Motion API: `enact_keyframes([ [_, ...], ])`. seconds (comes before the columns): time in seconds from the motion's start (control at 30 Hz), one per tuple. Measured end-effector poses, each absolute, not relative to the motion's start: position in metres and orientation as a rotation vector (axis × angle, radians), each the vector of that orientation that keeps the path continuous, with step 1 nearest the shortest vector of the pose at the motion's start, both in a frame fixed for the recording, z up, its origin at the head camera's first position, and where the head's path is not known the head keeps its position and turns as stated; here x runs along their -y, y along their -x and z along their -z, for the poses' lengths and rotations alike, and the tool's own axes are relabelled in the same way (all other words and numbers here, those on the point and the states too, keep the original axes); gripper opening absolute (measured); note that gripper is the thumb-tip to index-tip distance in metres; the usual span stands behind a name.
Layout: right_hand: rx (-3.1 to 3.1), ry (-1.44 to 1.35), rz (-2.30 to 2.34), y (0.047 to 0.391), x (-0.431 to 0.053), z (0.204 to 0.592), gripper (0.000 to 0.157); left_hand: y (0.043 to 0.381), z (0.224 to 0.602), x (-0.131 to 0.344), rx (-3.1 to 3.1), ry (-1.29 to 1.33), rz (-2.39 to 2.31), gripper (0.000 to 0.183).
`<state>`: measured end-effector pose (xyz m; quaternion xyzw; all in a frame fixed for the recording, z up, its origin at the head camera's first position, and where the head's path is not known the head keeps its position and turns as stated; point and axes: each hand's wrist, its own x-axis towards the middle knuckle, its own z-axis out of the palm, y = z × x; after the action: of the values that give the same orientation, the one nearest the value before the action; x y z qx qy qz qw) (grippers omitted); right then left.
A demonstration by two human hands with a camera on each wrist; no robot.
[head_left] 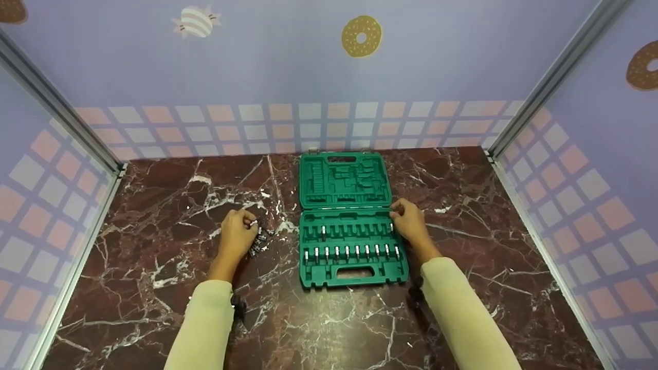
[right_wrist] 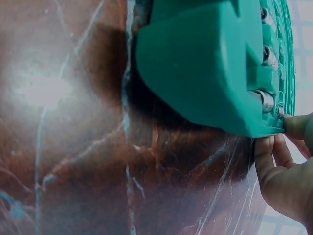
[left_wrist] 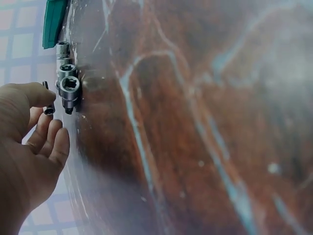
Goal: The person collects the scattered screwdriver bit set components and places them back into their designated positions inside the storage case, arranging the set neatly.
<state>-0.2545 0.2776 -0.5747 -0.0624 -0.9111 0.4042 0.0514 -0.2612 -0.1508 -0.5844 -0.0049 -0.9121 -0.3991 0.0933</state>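
Observation:
My left hand (head_left: pixel 239 232) pinches a small dark metal bit socket (left_wrist: pixel 49 109) between thumb and index finger, with the other fingers loosely bent. Beside it lies a small heap of metal sockets (head_left: pixel 258 245), partly covered by the hand in the head view. A green plastic socket case (head_left: pixel 318 277) lies unfolded in front of me. At its right edge, near the hinge, my right hand (head_left: pixel 411 222) grips the rim, thumb on top and fingers under the side. The lower half holds a full front row of bit sockets (head_left: pixel 357 252) and two sockets in the row behind.
The case's lid half (head_left: pixel 345 180) lies flat toward the back wall (head_left: pixel 288 67), its molded slots facing up. Patterned side walls rise left and right of the dark red marbled table (head_left: pixel 169 318).

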Motion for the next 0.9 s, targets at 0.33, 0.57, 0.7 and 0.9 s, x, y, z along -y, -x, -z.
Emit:
enact_keyframes([
  [0.33, 2.763, 0.197, -1.237, 0.255, -0.278, 0.574, 0.012, 0.258, 0.567, 0.145, 2.636, 0.051, 1.299, 0.012],
  [0.57, 2.759, 0.202, -1.238, 0.254, -0.279, 0.573, 0.011, 0.256, 0.552, 0.132, 2.603, 0.04, 1.388, 0.013],
  [0.7, 2.782, 0.21, -1.249, 0.254, -0.279, 0.573, 0.012, 0.254, 0.546, 0.126, 2.585, 0.045, 1.427, 0.015],
  [0.9, 2.793, 0.205, -1.252, 0.254, -0.278, 0.572, 0.013, 0.252, 0.538, 0.112, 2.574, 0.071, 1.477, 0.015],
])
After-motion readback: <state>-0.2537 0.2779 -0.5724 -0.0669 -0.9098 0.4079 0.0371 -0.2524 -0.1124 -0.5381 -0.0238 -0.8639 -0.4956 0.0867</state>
